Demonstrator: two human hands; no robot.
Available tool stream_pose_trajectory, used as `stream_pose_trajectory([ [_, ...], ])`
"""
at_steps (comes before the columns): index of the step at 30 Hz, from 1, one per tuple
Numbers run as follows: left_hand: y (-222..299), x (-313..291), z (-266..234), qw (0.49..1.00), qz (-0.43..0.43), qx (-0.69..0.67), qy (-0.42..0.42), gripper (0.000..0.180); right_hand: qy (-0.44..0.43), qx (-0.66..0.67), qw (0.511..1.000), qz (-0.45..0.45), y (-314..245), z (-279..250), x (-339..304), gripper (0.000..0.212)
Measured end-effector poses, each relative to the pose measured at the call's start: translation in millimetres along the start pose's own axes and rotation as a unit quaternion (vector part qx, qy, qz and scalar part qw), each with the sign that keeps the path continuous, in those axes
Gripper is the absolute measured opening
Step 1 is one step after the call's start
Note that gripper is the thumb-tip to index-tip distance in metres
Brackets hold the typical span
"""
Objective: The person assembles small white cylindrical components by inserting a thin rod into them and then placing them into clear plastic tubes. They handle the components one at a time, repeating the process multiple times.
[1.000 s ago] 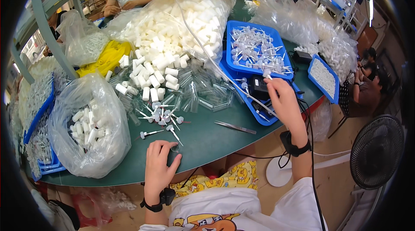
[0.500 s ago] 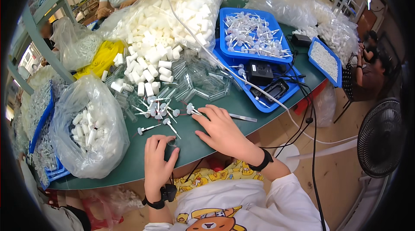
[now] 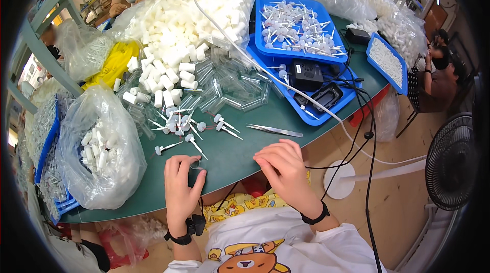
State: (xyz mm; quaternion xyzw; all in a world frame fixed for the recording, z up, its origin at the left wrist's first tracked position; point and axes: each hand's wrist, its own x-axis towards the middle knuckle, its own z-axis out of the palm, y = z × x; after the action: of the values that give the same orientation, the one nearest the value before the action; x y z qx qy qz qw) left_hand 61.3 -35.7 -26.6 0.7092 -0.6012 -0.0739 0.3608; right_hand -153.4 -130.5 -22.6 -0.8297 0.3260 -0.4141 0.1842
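My left hand (image 3: 179,183) is at the table's front edge, fingers curled and thumb close to them. Between thumb and forefinger sits a clear tube (image 3: 197,165), its round rim showing. My right hand (image 3: 286,168) hovers by the front edge, fingers bent together toward the thumb; whatever they may hold is hidden. Ahead of the left hand lies a loose pile of grey-white round-headed pieces with thin white stems (image 3: 179,122). One such piece (image 3: 194,144) lies nearest that hand, and two more (image 3: 224,126) lie right of the pile. Metal tweezers (image 3: 275,130) rest beyond my right hand.
Clear tubes (image 3: 217,89) and white foam cylinders (image 3: 168,76) spill from a large bag. At left stands a plastic bag of white pieces (image 3: 102,155). Blue trays (image 3: 260,43), a black box (image 3: 306,74) and cables lie right; a fan (image 3: 449,160) stands beyond. Other people sit nearby.
My right hand has drawn back from the stemmed pieces toward the front edge, its fingers closing together. Two pieces and the tweezers are now uncovered. My left hand keeps the clear tube.
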Motion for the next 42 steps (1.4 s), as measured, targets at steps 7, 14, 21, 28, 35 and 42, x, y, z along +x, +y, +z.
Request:
stream_pose_trajectory([
  [7, 2.7, 0.9, -0.3, 1.000, -0.009, 0.002, 0.001, 0.026, 0.079, 0.005, 0.996, 0.034, 1.9, -20.5, 1.8, 0.008],
  [14, 4.3, 2.3, 0.7, 1.000, -0.015, 0.001, -0.004, 0.027, 0.112, -0.028, 0.993, 0.033, 19.7, -31.9, -3.6, 0.008],
  [21, 2.8, 2.3, 0.7, 1.000, -0.014, 0.000, -0.005, 0.028, 0.140, -0.058, 0.988, -0.035, 17.6, -40.1, -6.0, 0.020],
  [28, 1.7, 3.4, 1.8, 1.000, -0.007, -0.007, -0.002, 0.028, 0.172, -0.130, 0.962, -0.167, -18.1, -60.9, -7.4, 0.027],
  [35, -0.8, 3.2, 1.4, 1.000, -0.013, -0.007, -0.004, 0.026, 0.271, -0.135, 0.912, -0.276, -30.8, -58.5, -7.8, 0.028],
  [42, -0.6, 3.7, 2.3, 1.000, -0.020, -0.008, -0.016, 0.023, 0.259, -0.169, 0.895, -0.322, -25.1, -60.4, -11.3, 0.033],
])
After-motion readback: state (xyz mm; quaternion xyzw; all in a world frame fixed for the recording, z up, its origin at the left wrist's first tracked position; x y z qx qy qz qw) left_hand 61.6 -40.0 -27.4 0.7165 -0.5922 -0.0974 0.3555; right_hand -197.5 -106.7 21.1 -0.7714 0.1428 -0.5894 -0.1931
